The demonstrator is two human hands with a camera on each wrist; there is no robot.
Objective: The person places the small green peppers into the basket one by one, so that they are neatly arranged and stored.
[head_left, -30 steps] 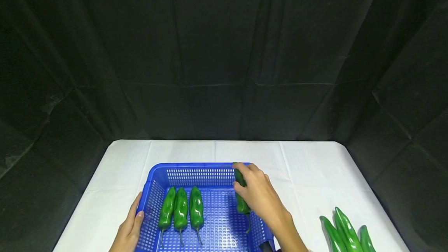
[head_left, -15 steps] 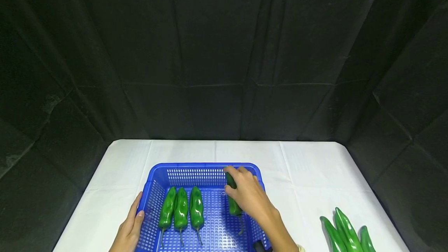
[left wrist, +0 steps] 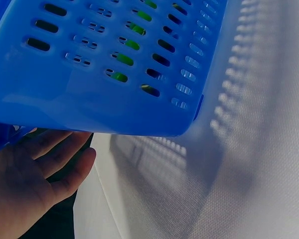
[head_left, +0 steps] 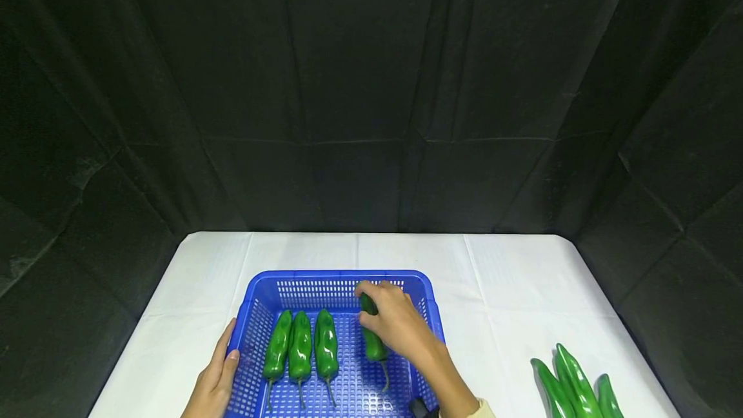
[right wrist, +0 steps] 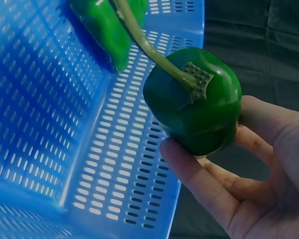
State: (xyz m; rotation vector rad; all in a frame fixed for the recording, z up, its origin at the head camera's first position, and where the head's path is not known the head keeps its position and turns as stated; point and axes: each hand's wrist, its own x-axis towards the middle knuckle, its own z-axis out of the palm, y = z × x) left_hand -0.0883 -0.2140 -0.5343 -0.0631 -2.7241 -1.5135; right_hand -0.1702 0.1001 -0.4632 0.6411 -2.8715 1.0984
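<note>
left hand point(head_left: 213, 380): resting flat along the near-left wall of the blue basket point(head_left: 338, 279), fingers straight and relaxed, not curled round anything. Looks like I'm just bracing it so it doesn't slide on the white cloth point(head_left: 511, 295). From the wrist view my palm point(left wrist: 25, 189) sits right under the basket's outer corner.

loose peppers point(head_left: 574, 384): a small pile near right on the cloth, well apart from the basket.

row of three peppers point(head_left: 300, 347): lying side by side in the left half of the basket, stems pointing near, tidy and parallel.

right hand point(head_left: 395, 324): over the middle of the basket, fingers and thumb wrapped round the fat end of a green pepper point(head_left: 371, 334). Firm closed grip, nothing loose about it.

green pepper, close up point(right wrist: 194, 102): stem end faces the wrist cam, my fingers point(right wrist: 199, 179) cradle it from below. I'd say I'm holding it lengthwise to match the row, with a gap to the right of the third one.

backdrop: black curtain all round the far side.
</note>
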